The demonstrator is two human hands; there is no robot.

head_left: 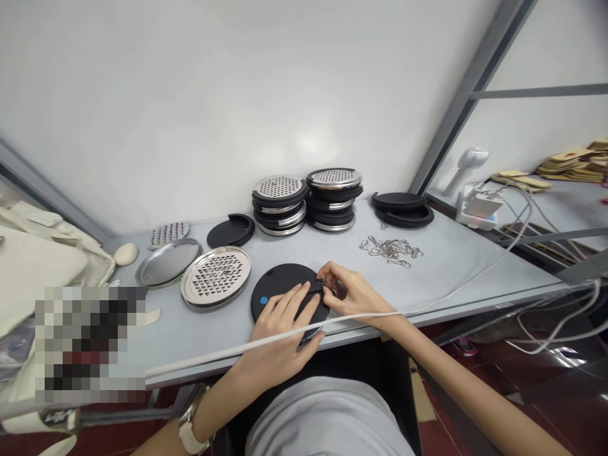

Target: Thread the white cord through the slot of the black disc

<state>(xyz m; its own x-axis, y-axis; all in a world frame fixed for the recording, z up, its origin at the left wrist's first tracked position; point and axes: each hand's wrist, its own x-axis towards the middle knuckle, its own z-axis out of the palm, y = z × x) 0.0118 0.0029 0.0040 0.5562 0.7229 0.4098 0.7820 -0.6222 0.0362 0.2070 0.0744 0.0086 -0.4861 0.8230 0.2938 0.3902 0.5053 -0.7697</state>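
Observation:
A round black plastic grater holder (280,275) with a blue dot lies at the table's front edge. My left hand (287,326) rests across it, fingers stretched over the top and thumb at the near edge. At the holder's right edge my right hand (349,291) pinches a small metal snap hook (327,284) between thumb and fingers. A loose heap of similar snap hooks (392,249) lies to the right. Round metal grater plates (216,277) lie to the left. Part of the holder is hidden under my left hand.
Behind are two stacks of graters in black holders (280,187) (335,179). More black holders (401,209) sit at back right, another (231,231) at left. A white cable (361,315) crosses before my hands. A white handheld device (468,168) stands right, beyond a metal post.

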